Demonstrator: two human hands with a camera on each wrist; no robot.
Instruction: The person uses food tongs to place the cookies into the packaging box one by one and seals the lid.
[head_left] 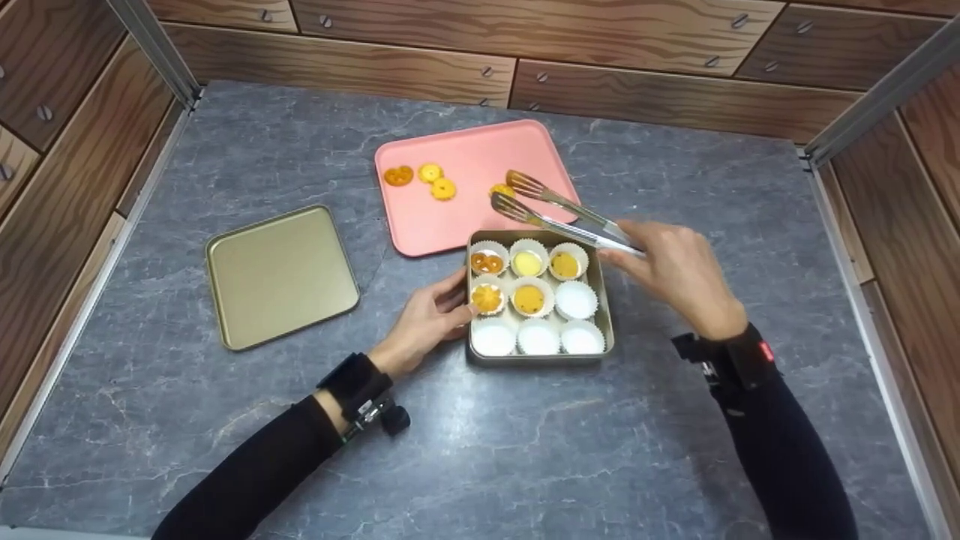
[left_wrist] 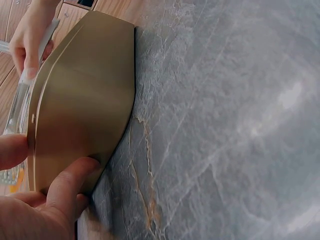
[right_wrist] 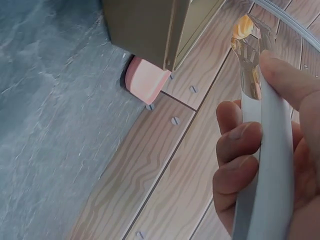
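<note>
In my head view, one gold tin [head_left: 540,358] sits on the table [head_left: 450,465] just in front of one pink tray [head_left: 465,217], probably so the reach between them stays short; one matching lid [head_left: 285,277] lies well apart to the left, seemingly parked clear of both. The left hand [head_left: 427,319] holds the tin's left side, its grip clamped there, I judge, against sliding. The right hand [head_left: 679,270] grips one pair of tongs [head_left: 577,233], arms apart, tips straddling one yellow cookie [head_left: 502,190] over the tray. I count nine paper cups [head_left: 576,300] in the tin, five filled and four bare, and three other cookies [head_left: 442,188] on the tray. My left wrist view shows fingers against the tin's outer wall and at its rim. My right wrist view shows fingers wrapped round the tongs' handles, the cookie near the tips; whether they pinch it, I cannot tell.
</note>
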